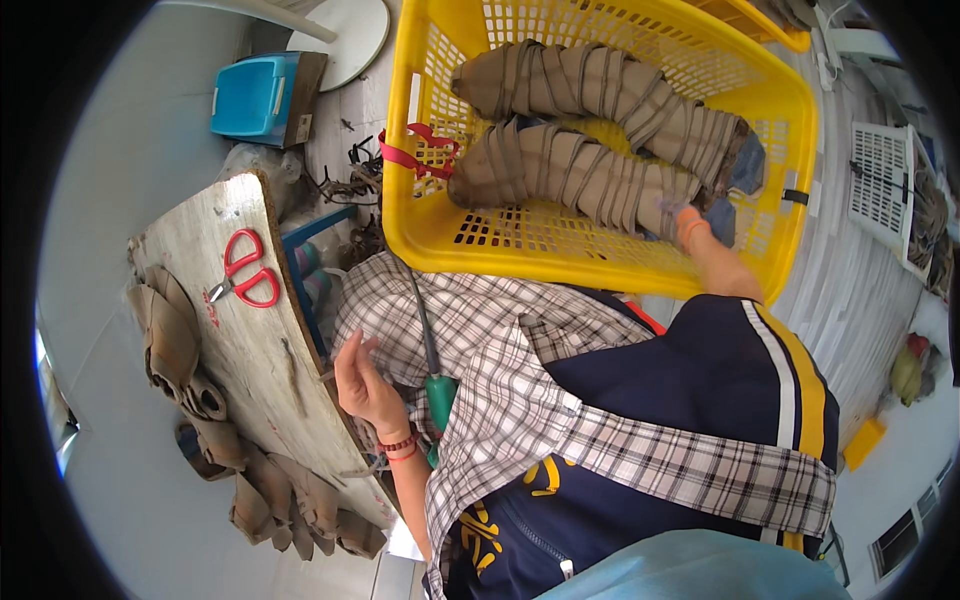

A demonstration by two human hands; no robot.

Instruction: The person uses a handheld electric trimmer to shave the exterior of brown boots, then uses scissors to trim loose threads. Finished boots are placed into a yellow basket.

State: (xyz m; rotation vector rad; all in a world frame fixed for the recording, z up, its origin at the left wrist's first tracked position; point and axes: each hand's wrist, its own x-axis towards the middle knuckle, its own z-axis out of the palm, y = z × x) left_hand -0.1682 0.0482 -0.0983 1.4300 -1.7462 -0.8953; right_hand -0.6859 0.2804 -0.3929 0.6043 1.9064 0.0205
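Note:
My right hand (686, 222) reaches into a yellow plastic basket (600, 262). Its blurred fingers are at the near wrapped bundle (560, 170), by its right end, and orange shows at the hand. A second, similar bundle (590, 85) lies behind it; both are long, curved, brown and wound with strips, with blue cloth at the right ends. Over my checked apron, my left hand (368, 388) is raised with fingers loosely bent and apart, holding nothing visible. Close beside it is a green handle (440, 402) with a dark cable.
On my left, a worn wooden board (265, 370) carries red-handled scissors (246, 272). Curled brown pieces (170, 330) sit along its far-left edge. A blue bin (250, 98) stands beyond. Red ribbon (418, 155) is tied to the basket. A white crate (885, 190) stands at right.

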